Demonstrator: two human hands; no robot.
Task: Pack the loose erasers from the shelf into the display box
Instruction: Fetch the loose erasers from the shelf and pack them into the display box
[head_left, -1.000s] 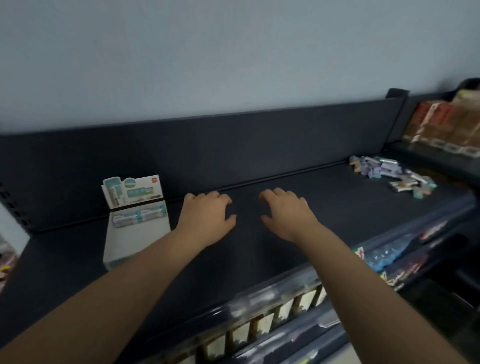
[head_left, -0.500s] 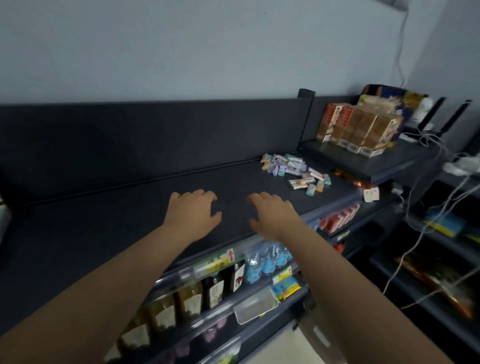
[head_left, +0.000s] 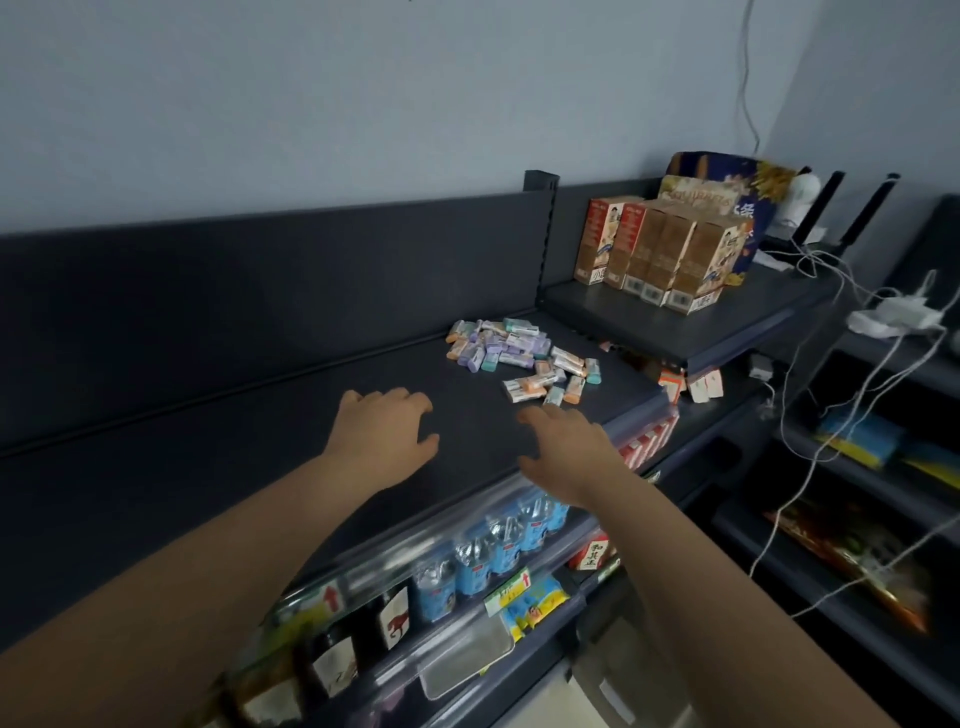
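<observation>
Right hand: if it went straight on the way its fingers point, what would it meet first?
Probably the nearest loose erasers at the pile's front edge, just beyond the right hand; bare shelf between, depth unclear.

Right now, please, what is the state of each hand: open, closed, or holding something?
Left hand: open, holding nothing, over the shelf.
Right hand: open, holding nothing, near the erasers.

Pale blue-grey wall (head_left: 363, 104) up top, light's dim. Dark grey metal back panel (head_left: 260, 291) runs L to R. Raised dark side shelf (head_left: 763, 306) at R, more dark racks (head_left: 862, 475) below.
</observation>
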